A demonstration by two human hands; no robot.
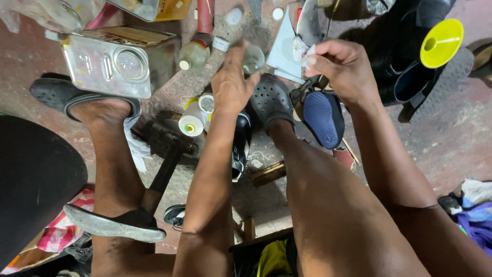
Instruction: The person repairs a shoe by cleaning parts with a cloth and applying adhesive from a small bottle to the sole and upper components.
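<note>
My left hand (233,82) reaches forward over the floor and grips a small clear glass bottle (253,59), its neck showing past my fingers. My right hand (342,66) is raised beside it, pinching a small white wad of cloth (307,53) between thumb and fingers. The two hands are close, a short gap apart. Below them sit my right foot in a dark perforated clog (270,100) and a blue shoe sole (321,118). A black shoe (241,143) lies under my left forearm.
A dented metal can (115,61) stands at the upper left beside a small bottle (193,55). A spool of thread (192,122), a hammer (166,154), a yellow funnel (441,43) on black boots, a loose shoe sole (113,225) and rags lie around.
</note>
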